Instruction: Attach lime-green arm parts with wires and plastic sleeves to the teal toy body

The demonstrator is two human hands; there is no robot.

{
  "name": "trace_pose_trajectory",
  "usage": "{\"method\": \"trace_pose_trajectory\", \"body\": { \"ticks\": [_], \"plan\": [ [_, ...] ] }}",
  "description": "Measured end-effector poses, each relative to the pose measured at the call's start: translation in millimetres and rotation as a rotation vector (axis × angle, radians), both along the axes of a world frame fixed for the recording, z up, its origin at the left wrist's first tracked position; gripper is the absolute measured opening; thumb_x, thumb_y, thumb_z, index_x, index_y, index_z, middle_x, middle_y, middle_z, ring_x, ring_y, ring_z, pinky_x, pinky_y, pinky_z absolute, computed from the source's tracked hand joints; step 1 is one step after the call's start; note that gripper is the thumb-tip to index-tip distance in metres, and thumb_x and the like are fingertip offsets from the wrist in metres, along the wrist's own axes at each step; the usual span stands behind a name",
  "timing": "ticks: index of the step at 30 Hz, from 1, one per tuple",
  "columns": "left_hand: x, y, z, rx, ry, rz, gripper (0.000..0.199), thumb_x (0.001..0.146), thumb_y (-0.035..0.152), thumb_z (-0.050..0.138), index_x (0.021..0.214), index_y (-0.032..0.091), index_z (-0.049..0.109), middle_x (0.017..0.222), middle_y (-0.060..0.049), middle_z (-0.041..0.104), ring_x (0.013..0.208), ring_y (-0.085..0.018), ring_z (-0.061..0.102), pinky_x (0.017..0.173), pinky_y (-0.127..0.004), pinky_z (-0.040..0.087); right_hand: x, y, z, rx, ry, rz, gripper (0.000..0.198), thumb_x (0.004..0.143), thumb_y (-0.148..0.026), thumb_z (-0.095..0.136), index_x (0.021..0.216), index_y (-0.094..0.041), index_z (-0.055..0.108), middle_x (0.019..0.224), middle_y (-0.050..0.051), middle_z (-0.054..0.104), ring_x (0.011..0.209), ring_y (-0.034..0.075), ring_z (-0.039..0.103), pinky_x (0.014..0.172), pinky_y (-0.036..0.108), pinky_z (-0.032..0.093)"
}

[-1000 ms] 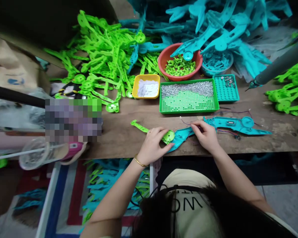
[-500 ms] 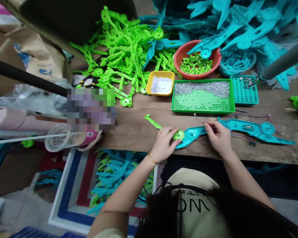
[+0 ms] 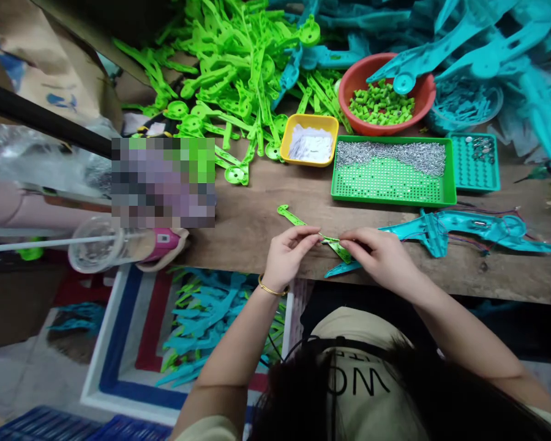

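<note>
My left hand [image 3: 288,254] is closed in a pinch, thumb and forefinger together. Facing it, my right hand [image 3: 376,252] pinches too, and a thin wire [image 3: 329,238] seems to run between the fingertips; its small end is hard to make out. Just under the fingers lies a green plastic arm piece [image 3: 292,216], its round end partly covered by my hands. A long blue plastic housing half [image 3: 475,225] rests on the table, its left part hidden below my right hand. Dark red and blue wires [image 3: 468,243] trail along this housing.
Beyond my hands stand a green tray [image 3: 395,190] of small metal screws, a yellow dish [image 3: 333,131], a red bowl [image 3: 349,92] of green bits and a teal tray [image 3: 475,180]. Green parts [image 3: 239,67] and blue parts [image 3: 491,55] are heaped behind. A cup [image 3: 96,245] sits left.
My left hand has let go of the green piece's round end and now pinches beside it. My right hand has moved left to meet it. The view has shifted slightly.
</note>
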State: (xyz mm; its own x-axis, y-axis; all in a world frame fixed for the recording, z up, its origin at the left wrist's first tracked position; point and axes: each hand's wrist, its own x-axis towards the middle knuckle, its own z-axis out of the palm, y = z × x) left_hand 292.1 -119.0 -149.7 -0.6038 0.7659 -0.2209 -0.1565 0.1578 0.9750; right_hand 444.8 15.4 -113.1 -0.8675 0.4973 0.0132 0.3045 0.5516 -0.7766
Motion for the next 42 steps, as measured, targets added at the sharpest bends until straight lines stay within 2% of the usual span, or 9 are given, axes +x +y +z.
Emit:
{"method": "trace_pose_trajectory", "body": {
  "ticks": [5, 9, 12, 16, 19, 24, 28, 32, 42],
  "plan": [
    [-7.9, -6.0, -6.8, 0.074, -0.201, 0.069, 0.027, 0.072, 0.032, 0.078, 0.094, 0.017, 0.073, 0.081, -0.005, 0.075, 0.073, -0.015, 0.071, 0.078, -0.029, 0.056, -13.2, 1.8, -0.8, 0.043, -0.04, 0.016, 0.019, 0.093, -0.029, 0.054, 0.094, -0.02, 0.072, 0.094, 0.005, 0.076, 0.086, 0.019, 0.069, 0.076, 0.028, 0.049],
    [-9.7, -8.1, -13.1, 0.071, -0.253, 0.094, 0.027, 0.071, 0.034, 0.079, 0.091, 0.017, 0.072, 0.081, -0.005, 0.076, 0.072, -0.016, 0.071, 0.077, -0.03, 0.057, -22.1, 2.1, -2.2, 0.039, -0.086, 0.015, 0.022, 0.094, -0.032, 0.052, 0.093, -0.02, 0.071, 0.095, 0.005, 0.075, 0.088, 0.019, 0.069, 0.078, 0.029, 0.048],
    [-12.1, -9.9, -18.6, -0.006, -0.052, 0.129, 0.026, 0.076, 0.038, 0.074, 0.091, 0.017, 0.071, 0.082, -0.005, 0.075, 0.071, -0.016, 0.07, 0.076, -0.032, 0.057, -26.4, 2.4, -4.3, 0.059, -0.119, -0.003, 0.023, 0.095, -0.033, 0.052, 0.097, -0.02, 0.071, 0.094, 0.005, 0.075, 0.086, 0.019, 0.069, 0.074, 0.028, 0.046],
    [-24.7, -9.8, -22.9, -0.092, 0.593, 0.22, 0.014, 0.084, 0.032, 0.065, 0.086, 0.019, 0.071, 0.089, -0.003, 0.072, 0.086, -0.016, 0.067, 0.086, -0.033, 0.054, -28.9, 2.9, -8.5, 0.13, -0.248, -0.06, 0.031, 0.091, -0.037, 0.057, 0.115, -0.02, 0.064, 0.082, 0.004, 0.074, 0.071, 0.019, 0.066, 0.064, 0.029, 0.042],
    [-34.3, -6.3, -24.8, -0.156, 0.881, 0.196, 0.013, 0.087, 0.028, 0.06, 0.085, 0.02, 0.07, 0.096, -0.004, 0.069, 0.095, -0.016, 0.065, 0.092, -0.034, 0.052, -30.5, 1.3, -11.2, 0.185, -0.263, -0.02, 0.02, 0.092, -0.034, 0.055, 0.1, -0.021, 0.068, 0.091, 0.006, 0.073, 0.08, 0.02, 0.066, 0.067, 0.029, 0.042],
    [-35.8, -0.1, -31.2, -0.201, 0.983, 0.146, 0.014, 0.09, 0.024, 0.054, 0.084, 0.018, 0.066, 0.094, -0.005, 0.068, 0.094, -0.017, 0.064, 0.091, -0.034, 0.051, -34.7, -9.7, -12.9, 0.282, -0.291, 0.022, 0.023, 0.096, -0.036, 0.05, 0.1, -0.022, 0.068, 0.096, 0.004, 0.072, 0.08, 0.018, 0.065, 0.06, 0.029, 0.035],
    [-33.8, 1.8, -33.9, -0.239, 1.008, 0.136, 0.015, 0.09, 0.023, 0.053, 0.083, 0.017, 0.065, 0.092, -0.007, 0.068, 0.094, -0.02, 0.063, 0.091, -0.037, 0.05, -36.4, -19.9, -16.5, 0.426, -0.304, 0.074, 0.032, 0.099, -0.038, 0.04, 0.1, -0.023, 0.068, 0.088, 0.004, 0.07, 0.073, 0.016, 0.062, 0.055, 0.03, 0.025],
    [-34.7, 2.9, -32.2, -0.296, 1.037, 0.102, 0.015, 0.09, 0.024, 0.051, 0.082, 0.019, 0.063, 0.092, -0.007, 0.068, 0.094, -0.021, 0.063, 0.09, -0.038, 0.049, -34.7, -25.6, -21.2, 0.506, -0.261, 0.11, 0.035, 0.1, -0.037, 0.036, 0.098, -0.022, 0.068, 0.082, 0.005, 0.067, 0.07, 0.015, 0.059, 0.058, 0.03, 0.027],
    [-28.3, 9.5, -26.6, -0.441, 1.229, -0.017, 0.016, 0.088, 0.018, 0.047, 0.08, 0.019, 0.061, 0.089, -0.01, 0.066, 0.09, -0.027, 0.061, 0.084, -0.042, 0.045, -26.4, -27.1, -38.3, 0.54, -0.19, 0.124, 0.034, 0.1, -0.035, 0.038, 0.099, -0.022, 0.07, 0.079, 0.004, 0.068, 0.07, 0.014, 0.06, 0.061, 0.028, 0.033]
  ]
}}
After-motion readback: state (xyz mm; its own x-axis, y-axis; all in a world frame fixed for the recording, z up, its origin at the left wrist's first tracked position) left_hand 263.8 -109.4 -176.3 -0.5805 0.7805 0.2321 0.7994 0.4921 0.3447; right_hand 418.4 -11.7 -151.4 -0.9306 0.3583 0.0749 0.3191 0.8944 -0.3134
